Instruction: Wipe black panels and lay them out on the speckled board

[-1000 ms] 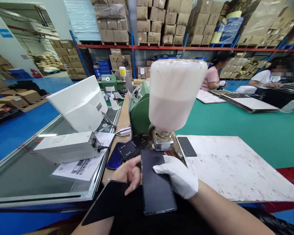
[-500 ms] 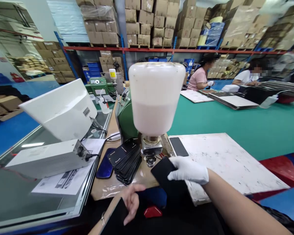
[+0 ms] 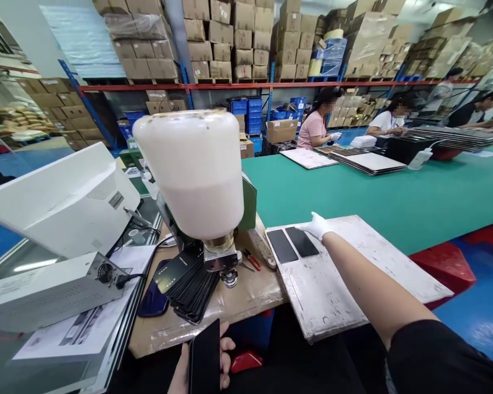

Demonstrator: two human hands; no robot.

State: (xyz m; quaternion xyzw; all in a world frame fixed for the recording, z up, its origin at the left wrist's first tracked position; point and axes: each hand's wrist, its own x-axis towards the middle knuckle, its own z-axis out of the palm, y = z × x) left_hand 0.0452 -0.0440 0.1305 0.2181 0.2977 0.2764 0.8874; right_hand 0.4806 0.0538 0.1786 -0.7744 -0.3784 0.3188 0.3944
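Observation:
A thin black rectangular panel (image 3: 204, 358) is held upright in my bare left hand (image 3: 227, 355), low at the front edge of the bench. Its fingers wrap round the panel's right side. My white-gloved right hand (image 3: 319, 225) reaches over the white board (image 3: 353, 273), its digits apart at the upper right edge of a second black panel (image 3: 302, 242). That panel lies flat beside another dark panel (image 3: 282, 246). A fanned stack of black panels (image 3: 193, 290) rests on the brown bench top, left of the machine nozzle (image 3: 229, 276).
A large white bottle of pale liquid (image 3: 197, 180) stands upside down on the machine. Red-handled pliers (image 3: 252, 260) lie behind the nozzle. At left are a white monitor (image 3: 66, 202), a grey box (image 3: 57, 295) and a blue phone (image 3: 154, 298). Co-workers sit across the green table (image 3: 353, 197).
My right hand has carried a black panel forward and right onto the white board, beside the first one. My left hand has turned its panel upright. The view has swung right.

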